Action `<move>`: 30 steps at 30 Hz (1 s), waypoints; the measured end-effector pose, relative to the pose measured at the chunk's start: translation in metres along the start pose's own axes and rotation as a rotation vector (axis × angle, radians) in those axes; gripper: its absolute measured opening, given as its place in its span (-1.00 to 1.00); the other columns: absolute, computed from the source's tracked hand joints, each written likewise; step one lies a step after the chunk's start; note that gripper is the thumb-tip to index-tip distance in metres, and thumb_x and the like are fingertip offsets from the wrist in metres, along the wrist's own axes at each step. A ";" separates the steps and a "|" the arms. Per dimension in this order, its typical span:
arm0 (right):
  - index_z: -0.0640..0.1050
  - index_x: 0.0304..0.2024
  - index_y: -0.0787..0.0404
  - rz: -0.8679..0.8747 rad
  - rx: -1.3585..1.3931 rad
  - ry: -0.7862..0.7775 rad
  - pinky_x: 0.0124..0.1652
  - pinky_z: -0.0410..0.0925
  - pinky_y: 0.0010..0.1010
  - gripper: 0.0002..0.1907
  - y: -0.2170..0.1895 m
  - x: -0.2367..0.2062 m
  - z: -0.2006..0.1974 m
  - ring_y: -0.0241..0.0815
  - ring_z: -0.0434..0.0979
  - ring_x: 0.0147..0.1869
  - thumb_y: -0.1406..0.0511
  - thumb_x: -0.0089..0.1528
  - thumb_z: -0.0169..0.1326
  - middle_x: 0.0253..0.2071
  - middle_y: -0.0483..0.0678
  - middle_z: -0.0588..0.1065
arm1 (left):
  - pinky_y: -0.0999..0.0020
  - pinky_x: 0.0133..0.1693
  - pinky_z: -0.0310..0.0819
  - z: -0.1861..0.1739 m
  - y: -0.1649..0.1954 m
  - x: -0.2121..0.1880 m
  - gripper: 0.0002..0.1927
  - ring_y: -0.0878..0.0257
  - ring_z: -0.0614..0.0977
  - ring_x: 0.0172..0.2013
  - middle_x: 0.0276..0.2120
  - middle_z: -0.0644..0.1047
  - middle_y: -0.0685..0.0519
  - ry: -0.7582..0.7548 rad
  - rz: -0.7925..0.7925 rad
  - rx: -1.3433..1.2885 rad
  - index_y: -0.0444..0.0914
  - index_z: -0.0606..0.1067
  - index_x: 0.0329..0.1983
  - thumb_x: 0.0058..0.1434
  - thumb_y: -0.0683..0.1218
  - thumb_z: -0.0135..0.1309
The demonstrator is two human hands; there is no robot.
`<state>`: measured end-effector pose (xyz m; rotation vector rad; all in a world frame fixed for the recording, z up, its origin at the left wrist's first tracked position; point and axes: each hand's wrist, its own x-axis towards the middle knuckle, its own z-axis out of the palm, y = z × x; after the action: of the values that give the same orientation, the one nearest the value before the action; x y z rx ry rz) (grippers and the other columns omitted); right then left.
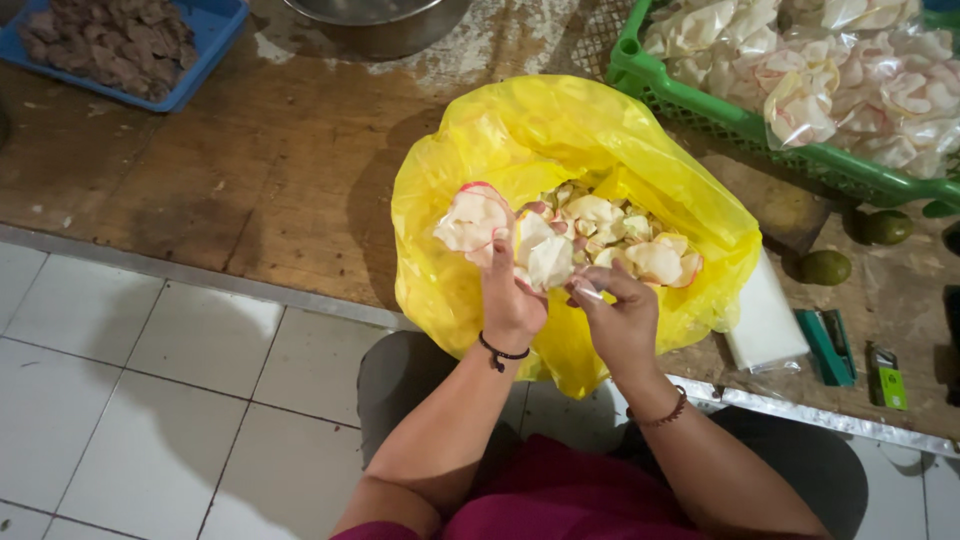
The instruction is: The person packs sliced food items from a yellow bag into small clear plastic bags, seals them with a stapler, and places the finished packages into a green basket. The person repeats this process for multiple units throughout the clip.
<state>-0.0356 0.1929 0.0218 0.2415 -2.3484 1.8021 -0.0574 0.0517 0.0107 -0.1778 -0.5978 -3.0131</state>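
Crackers point(520, 245) fan out between curled left hand point(510, 300) fingers, stacked for bagging; right hand point(620, 315) fingertips pinch a clear bag's edge point(590, 292) just beside them, over yellow sack point(560, 140)

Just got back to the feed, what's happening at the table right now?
A person is working over an open yellow plastic bag of pale, pink-rimmed crackers at the edge of a wooden table. The left hand holds a few crackers above the bag's mouth; the right hand pinches something small beside it. A green crate of bagged crackers sits behind, and a green stapler lies to the right.
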 end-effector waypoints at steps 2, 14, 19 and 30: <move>0.64 -0.36 0.23 0.011 -0.054 -0.003 0.50 0.03 -0.12 -0.91 -0.001 0.003 -0.002 -0.34 0.60 -0.38 0.36 0.26 0.21 -0.40 -0.16 0.63 | 0.01 0.08 0.61 0.000 -0.002 0.001 -0.23 -0.04 0.61 0.03 0.02 0.53 -0.14 0.040 0.031 0.039 -0.35 0.25 0.36 0.39 0.32 0.03; 0.68 -0.35 0.15 -0.021 -0.146 0.009 0.48 0.03 -0.13 -0.90 -0.003 0.004 0.002 -0.38 0.57 -0.33 0.27 0.22 0.29 -0.47 -0.20 0.60 | 0.06 0.09 0.56 0.003 -0.008 -0.003 -0.26 0.05 0.59 0.09 0.12 0.47 -0.05 0.046 0.116 0.096 -0.33 0.22 0.36 0.36 0.24 0.12; 0.69 -0.33 0.15 -0.066 -0.134 -0.024 0.51 -0.07 -0.04 -0.89 -0.001 0.006 0.003 -0.34 0.59 -0.29 0.26 0.22 0.25 -0.42 -0.18 0.62 | 0.03 0.10 0.57 0.001 -0.007 -0.003 -0.27 0.01 0.59 0.10 0.13 0.45 -0.10 -0.023 0.099 0.020 -0.38 0.24 0.36 0.42 0.23 0.10; 0.69 -0.40 0.10 -0.141 -0.210 -0.026 0.49 -0.13 0.05 -0.87 -0.019 0.016 0.006 -0.27 0.64 -0.18 0.22 0.21 0.26 -0.39 -0.19 0.63 | -0.10 0.05 0.59 0.002 -0.011 0.000 -0.26 0.01 0.58 0.03 0.15 0.43 -0.09 0.023 0.096 -0.008 -0.31 0.20 0.40 0.37 0.21 0.13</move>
<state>-0.0469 0.1823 0.0414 0.3919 -2.4470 1.4855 -0.0582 0.0621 0.0081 -0.1676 -0.5593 -2.9212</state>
